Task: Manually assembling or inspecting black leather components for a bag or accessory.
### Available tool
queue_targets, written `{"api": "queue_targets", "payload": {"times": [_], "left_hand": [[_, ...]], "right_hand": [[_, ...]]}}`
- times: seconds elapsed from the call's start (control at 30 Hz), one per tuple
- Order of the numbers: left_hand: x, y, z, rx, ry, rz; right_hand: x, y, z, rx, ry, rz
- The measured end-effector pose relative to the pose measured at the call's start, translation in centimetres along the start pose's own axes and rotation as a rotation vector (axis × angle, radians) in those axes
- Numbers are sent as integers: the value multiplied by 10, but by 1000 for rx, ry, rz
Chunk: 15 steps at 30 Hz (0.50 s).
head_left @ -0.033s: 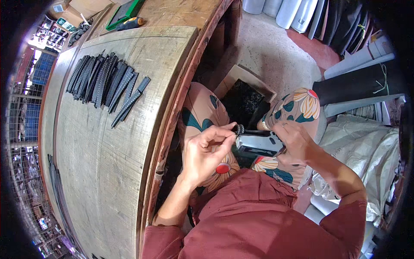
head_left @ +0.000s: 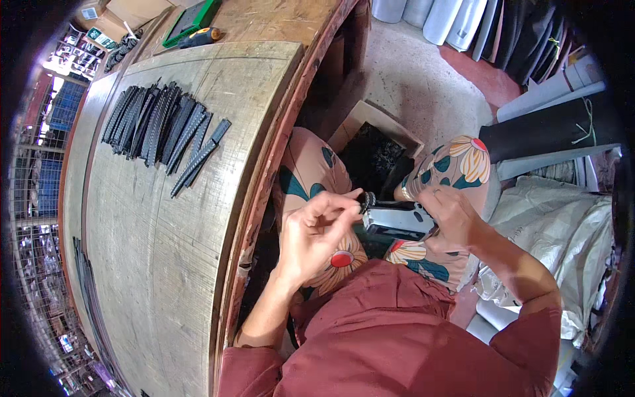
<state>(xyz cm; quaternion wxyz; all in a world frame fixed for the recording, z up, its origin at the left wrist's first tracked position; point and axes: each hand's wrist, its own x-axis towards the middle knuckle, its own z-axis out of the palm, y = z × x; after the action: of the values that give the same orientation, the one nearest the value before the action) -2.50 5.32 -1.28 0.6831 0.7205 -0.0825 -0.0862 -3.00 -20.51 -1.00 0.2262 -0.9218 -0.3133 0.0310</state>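
Observation:
Over my lap, my right hand (head_left: 450,215) is wrapped round the end of a silver and black stapler-like hand tool (head_left: 398,222). My left hand (head_left: 311,235) is closed in a pinch at the tool's other end. Between its thumb and forefinger is the end of a black ribbed strip (head_left: 368,200), bent into a small loop against the tool's tip. My fingers hide part of the strip, and whether it sits inside the jaws cannot be made out. On the worktable (head_left: 178,245) to my left lies a pile of similar folded black strips (head_left: 155,122).
Below my knees stands a cardboard box (head_left: 377,142) holding dark pieces. Long black strips (head_left: 92,298) lie along the table's left side. A screwdriver (head_left: 200,37) and green tray (head_left: 190,23) are at the back. Rolls of material (head_left: 549,132) and a white sack (head_left: 549,231) are at right.

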Motion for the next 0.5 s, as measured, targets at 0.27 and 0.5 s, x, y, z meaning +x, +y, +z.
{"api": "queue_targets", "payload": {"times": [0.27, 0.5], "left_hand": [[6, -41, 8, -780, 169, -417], [-36, -58, 100, -1123, -281, -462]], "right_hand": [[-1, -36, 7, 512, -33, 275], [-8, -85, 44, 1305, 299, 332]]}}
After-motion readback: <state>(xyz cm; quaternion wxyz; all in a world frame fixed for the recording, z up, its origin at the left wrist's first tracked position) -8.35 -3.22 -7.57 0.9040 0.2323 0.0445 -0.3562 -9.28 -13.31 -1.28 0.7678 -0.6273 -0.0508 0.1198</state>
